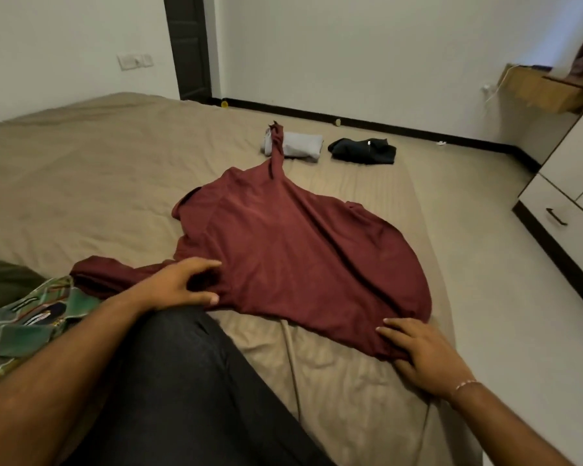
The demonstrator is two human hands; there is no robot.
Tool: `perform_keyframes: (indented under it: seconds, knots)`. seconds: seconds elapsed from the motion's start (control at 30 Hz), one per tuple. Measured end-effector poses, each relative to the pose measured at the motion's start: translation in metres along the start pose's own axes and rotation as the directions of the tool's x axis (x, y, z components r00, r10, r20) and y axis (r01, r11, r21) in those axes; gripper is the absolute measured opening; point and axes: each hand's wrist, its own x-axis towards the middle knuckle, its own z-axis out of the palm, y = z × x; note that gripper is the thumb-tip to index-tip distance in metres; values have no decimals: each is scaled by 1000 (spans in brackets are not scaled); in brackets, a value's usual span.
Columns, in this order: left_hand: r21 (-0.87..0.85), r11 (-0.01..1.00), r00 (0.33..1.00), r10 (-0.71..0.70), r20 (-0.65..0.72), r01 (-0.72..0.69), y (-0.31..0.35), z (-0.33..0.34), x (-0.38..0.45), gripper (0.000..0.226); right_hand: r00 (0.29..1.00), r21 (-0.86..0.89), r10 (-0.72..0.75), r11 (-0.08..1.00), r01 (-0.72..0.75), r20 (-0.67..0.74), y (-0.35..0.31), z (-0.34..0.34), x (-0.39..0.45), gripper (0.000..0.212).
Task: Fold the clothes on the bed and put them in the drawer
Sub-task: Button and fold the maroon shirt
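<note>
A person kneeling on a tan-sheeted bed (81, 169) spreads a maroon shirt (293, 250) flat across the mattress, one dark-trousered knee (189, 381) planted just short of the garment's near edge. The left hand (179, 284) rests on the fabric where a sleeve meets the body, fingers loosely curved and the thumb pressed down, though from this angle it is hard to say whether any cloth is pinched beneath them. The right hand (421, 351) lies open with fingers extended on the shirt's near corner, smoothing rather than gripping. The shirt's far sleeve trails up the bed and its tip lies across a folded grey garment (297, 148), beside which sits a folded dark garment (364, 151). A green patterned shirt (31, 317) waits in a heap by the left forearm. The drawer (559, 227), shut, stands in the white cabinet off the bed's right side. The folding looks barely begun, and the hazards are plain: pulling the maroon shirt toward the knee could drag the sleeve over the grey pile and undo it, while the twisted sleeve and diagonal wrinkles, if folded in, would leave a lopsided bundle.
</note>
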Motion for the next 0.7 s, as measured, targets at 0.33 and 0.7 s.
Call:
perform_keyframes:
  seconds: [0.33, 0.7]
  knots:
    - [-40, 994, 931, 79, -357, -99, -30, 18, 20, 33, 995, 180, 88, 980, -80, -38, 8, -4, 7, 41]
    - [503, 864, 977, -80, 196, -30, -61, -35, -12, 45, 988, 606, 135, 781, -150, 70, 21, -33, -10, 46]
